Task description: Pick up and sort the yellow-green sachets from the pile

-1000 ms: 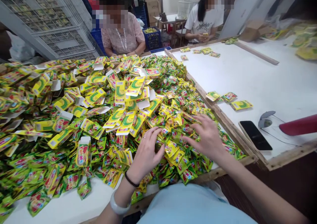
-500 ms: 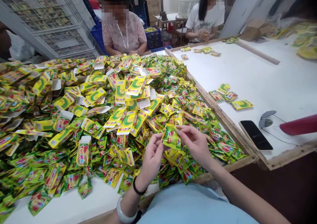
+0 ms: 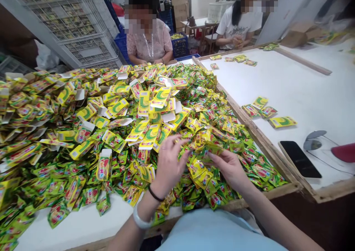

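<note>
My right hand (image 3: 229, 166) pinches a small green sachet (image 3: 210, 148) by its near edge, tilted above the heap. To its left, my left hand (image 3: 169, 165) is raised over the pile with its fingers apart and nothing visible in them. Loose green and yellow sachets (image 3: 200, 172) lie beneath both hands. Just beyond my left hand rest yellow cartons (image 3: 149, 135), some with white flaps standing open. Another small carton (image 3: 104, 166) leans upright in the heap farther left.
A wooden rail (image 3: 249, 127) divides the heap from the white table (image 3: 310, 91) on the right. There lie a phone (image 3: 301, 159), glasses (image 3: 313, 144) and several packs (image 3: 283, 122). Two people sit across, near a blue crate (image 3: 179, 45) and white racks (image 3: 83, 43).
My left hand has let go of the sachet and spread its fingers. The right hand keeps the sachet, now tilted flatter. The whole view has shifted slightly left.
</note>
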`<state>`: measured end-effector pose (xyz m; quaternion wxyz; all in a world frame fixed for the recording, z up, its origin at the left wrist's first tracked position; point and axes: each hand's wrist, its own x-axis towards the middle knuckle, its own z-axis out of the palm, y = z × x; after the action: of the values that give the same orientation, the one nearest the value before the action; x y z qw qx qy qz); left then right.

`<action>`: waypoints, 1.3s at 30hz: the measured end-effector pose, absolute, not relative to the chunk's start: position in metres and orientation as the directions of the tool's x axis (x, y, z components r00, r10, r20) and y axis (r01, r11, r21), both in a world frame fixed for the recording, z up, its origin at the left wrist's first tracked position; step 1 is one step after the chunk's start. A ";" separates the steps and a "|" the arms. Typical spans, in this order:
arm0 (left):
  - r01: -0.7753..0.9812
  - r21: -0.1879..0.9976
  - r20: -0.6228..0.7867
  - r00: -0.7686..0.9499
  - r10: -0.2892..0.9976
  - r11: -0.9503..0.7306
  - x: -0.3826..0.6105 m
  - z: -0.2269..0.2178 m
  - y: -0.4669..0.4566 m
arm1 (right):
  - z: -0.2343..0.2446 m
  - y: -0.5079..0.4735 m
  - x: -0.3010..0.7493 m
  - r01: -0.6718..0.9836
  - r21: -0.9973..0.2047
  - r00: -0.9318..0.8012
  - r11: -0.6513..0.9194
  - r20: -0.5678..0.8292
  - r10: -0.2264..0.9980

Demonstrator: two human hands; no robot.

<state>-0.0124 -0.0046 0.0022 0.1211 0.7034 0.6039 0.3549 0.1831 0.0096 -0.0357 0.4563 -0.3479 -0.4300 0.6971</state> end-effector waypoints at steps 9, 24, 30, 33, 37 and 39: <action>0.985 -0.062 0.277 0.172 0.945 -0.161 -0.118 0.019 -0.004 | -0.027 0.011 0.200 -0.037 -0.999 -0.383 -0.001 0.014 0.923; -0.245 0.966 0.113 0.125 0.986 -0.079 -0.010 0.014 -0.021 | -0.011 -0.004 0.186 -0.128 -0.965 -0.694 -0.230 -0.079 0.716; -0.437 0.900 -0.008 0.014 1.000 0.014 0.013 0.003 -0.020 | -0.025 -0.014 0.196 -0.117 -0.950 -0.606 -0.291 -0.163 0.779; -0.377 0.892 -0.166 0.243 0.956 0.251 0.012 0.001 -0.024 | -0.013 -0.011 0.200 -0.018 -0.995 -0.639 -0.094 -0.061 0.766; -0.260 0.937 -0.218 0.094 0.971 0.235 0.011 -0.003 -0.027 | 0.007 0.002 0.208 0.035 -0.992 -0.402 0.123 0.098 0.910; -0.186 0.953 -0.220 0.119 0.968 0.240 0.014 -0.006 -0.028 | 0.015 0.008 0.207 -0.033 -0.995 -0.262 0.098 0.103 0.960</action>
<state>0.0140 -0.0281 -0.0057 0.6261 0.4095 0.4773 0.4610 0.2068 0.0084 0.0148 0.4589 -0.3982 -0.5817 0.5408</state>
